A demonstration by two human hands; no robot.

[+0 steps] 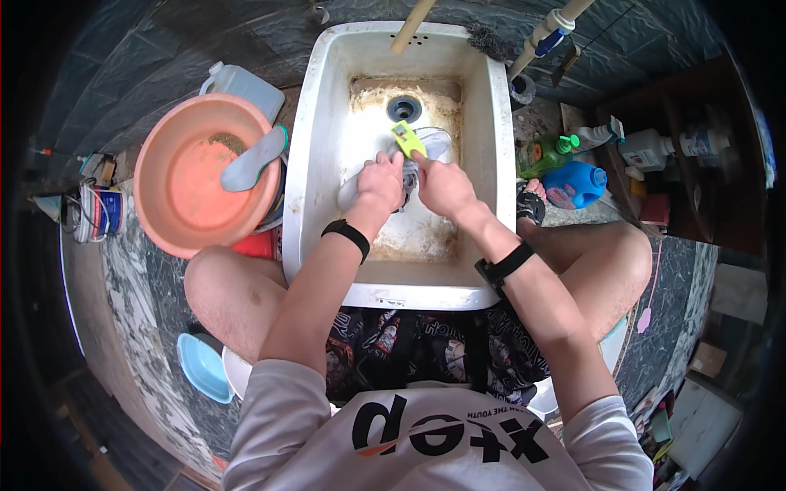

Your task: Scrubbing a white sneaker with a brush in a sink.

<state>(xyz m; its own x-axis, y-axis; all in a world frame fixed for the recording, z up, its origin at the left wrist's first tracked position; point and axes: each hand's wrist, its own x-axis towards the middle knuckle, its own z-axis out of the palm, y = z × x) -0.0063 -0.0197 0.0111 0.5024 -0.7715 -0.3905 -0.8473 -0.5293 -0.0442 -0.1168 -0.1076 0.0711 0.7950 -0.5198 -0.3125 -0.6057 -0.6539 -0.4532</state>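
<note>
In a stained white sink (400, 296) lies a white and grey shoe (435, 142), largely covered by my hands. My left hand (379, 184) is closed on the shoe near its middle. My right hand (446, 187) grips a yellow-green brush (405, 136), its forefinger stretched along the top; the bristles are hidden beneath it. The brush lies over the shoe, just below the black drain (404, 108). A grey insole (250, 170) with a green edge rests across the rim of an orange plastic basin (147, 178) left of the sink.
Behind the basin stands a translucent jug (245, 86). A wooden stick (412, 26) reaches over the sink's far edge, near a dark scouring pad (488, 40). Right of the sink are a green pump bottle (541, 154) and a blue detergent bottle (576, 184). My knees flank the sink.
</note>
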